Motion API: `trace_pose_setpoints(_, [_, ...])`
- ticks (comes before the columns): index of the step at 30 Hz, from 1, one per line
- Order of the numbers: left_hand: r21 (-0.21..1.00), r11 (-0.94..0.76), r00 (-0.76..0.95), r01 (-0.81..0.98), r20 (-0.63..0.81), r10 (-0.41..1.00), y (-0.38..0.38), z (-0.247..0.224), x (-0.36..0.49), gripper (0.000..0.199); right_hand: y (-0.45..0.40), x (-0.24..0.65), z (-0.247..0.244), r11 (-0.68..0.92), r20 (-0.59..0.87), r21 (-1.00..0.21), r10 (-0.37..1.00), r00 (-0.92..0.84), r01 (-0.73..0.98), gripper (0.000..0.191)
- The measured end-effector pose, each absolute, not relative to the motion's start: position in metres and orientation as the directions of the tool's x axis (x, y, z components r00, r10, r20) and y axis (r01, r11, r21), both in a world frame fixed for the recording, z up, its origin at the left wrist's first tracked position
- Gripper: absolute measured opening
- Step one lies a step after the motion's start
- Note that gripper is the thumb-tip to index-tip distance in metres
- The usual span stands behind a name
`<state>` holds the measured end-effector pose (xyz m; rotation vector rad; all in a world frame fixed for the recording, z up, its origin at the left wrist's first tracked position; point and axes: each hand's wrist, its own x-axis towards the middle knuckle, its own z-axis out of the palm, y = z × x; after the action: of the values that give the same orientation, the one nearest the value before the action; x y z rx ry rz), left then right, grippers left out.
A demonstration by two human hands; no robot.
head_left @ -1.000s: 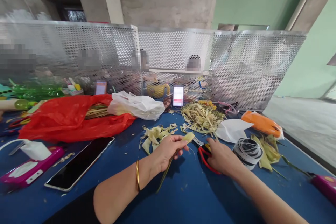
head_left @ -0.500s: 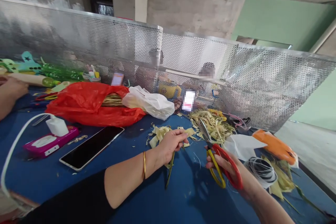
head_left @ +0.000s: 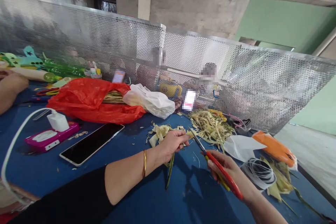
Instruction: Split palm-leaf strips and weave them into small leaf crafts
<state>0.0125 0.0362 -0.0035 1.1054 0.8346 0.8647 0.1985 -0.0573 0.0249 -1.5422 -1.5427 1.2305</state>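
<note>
My left hand [head_left: 174, 144] is closed, pinching a strip of dried husk-like plant [head_left: 170, 173] whose green, stem-like end hangs below the palm. A pale bit of it pokes out past the fingertips. My right hand [head_left: 223, 164] is wrapped round the handles of scissors [head_left: 219, 168], one red and one yellow. Their blades point up and left, with the tips close to the left fingertips. Whether the blades touch the strip I cannot tell. Pale husk scraps [head_left: 159, 133] lie just behind my left hand, and a heap of dry shreds [head_left: 210, 126] sits beyond the scissors.
On the blue table [head_left: 147, 203] lie a black phone [head_left: 91, 143], a magenta power strip [head_left: 52, 136], a red plastic bag [head_left: 78, 99], a coil of white cord [head_left: 259, 173] and an orange packet [head_left: 275, 148]. A perforated metal screen [head_left: 196, 52] stands behind. Another person's hand [head_left: 14, 85] is at far left.
My right hand has turned the scissors, bringing the blades left, near the left fingertips. The blades look closer together now. My left hand keeps its pinch, nearly still.
</note>
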Motion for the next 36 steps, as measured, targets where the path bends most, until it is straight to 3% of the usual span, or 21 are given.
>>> trace_pose_setpoints(10, [0.964, 0.203, 0.433, -0.170, -0.112, 0.895, 0.043, -0.014, 0.013, 0.025, -0.058, 0.200, 0.018, -0.097, -0.161, -0.920, 0.977, -0.139, 0.380, 0.038])
trace_pose_setpoints(16, [0.940, 0.297, 0.435, -0.166, -0.201, 0.878, 0.041, -0.011, 0.013, 0.017, -0.050, 0.209, 0.010, -0.102, -0.110, -0.836, 0.994, 0.017, 0.539, 0.045])
trace_pose_setpoints(18, [0.916, 0.352, 0.472, -0.190, -0.229, 0.851, 0.039, -0.006, 0.011, 0.013, -0.046, 0.215, 0.009, -0.066, -0.008, -0.660, 0.997, 0.080, 0.748, 0.047])
trace_pose_setpoints(20, [0.899, 0.377, 0.514, -0.224, -0.220, 0.829, 0.036, 0.000, 0.010, 0.013, -0.043, 0.220, 0.010, -0.083, 0.059, -0.351, 0.992, 0.110, 0.933, 0.042])
trace_pose_setpoints(23, [0.875, 0.395, 0.529, -0.281, -0.202, 0.824, 0.033, 0.004, 0.010, 0.015, -0.044, 0.221, 0.010, -0.114, 0.024, 0.010, 0.993, 0.114, 0.993, 0.038])
trace_pose_setpoints(25, [0.860, 0.401, 0.505, -0.316, -0.205, 0.838, 0.032, 0.005, 0.011, 0.016, -0.046, 0.219, 0.010, -0.082, -0.019, 0.100, 0.996, 0.085, 0.992, 0.036])
trace_pose_setpoints(29, [0.851, 0.384, 0.451, -0.357, -0.204, 0.869, 0.025, 0.005, 0.017, 0.019, -0.050, 0.218, 0.011, -0.020, -0.004, 0.168, 1.000, 0.021, 0.986, 0.027])
trace_pose_setpoints(31, [0.864, 0.351, 0.418, -0.360, -0.187, 0.889, 0.019, 0.006, 0.020, 0.019, -0.051, 0.216, 0.013, -0.020, 0.102, 0.054, 0.995, 0.015, 0.998, 0.026])
trace_pose_setpoints(33, [0.885, 0.305, 0.376, -0.351, -0.165, 0.912, 0.011, 0.007, 0.023, 0.017, -0.053, 0.207, 0.015, 0.036, 0.176, -0.295, 0.984, 0.017, 0.955, 0.031])
trace_pose_setpoints(35, [0.915, 0.235, 0.329, -0.327, -0.123, 0.936, 0.003, 0.007, 0.027, 0.013, -0.055, 0.192, 0.014, 0.100, 0.112, -0.717, 0.993, -0.027, 0.689, 0.041])
trace_pose_setpoints(36, [0.931, 0.195, 0.305, -0.310, -0.096, 0.947, -0.001, 0.006, 0.028, 0.011, -0.056, 0.182, 0.012, 0.081, 0.048, -0.857, 0.996, -0.076, 0.508, 0.045])
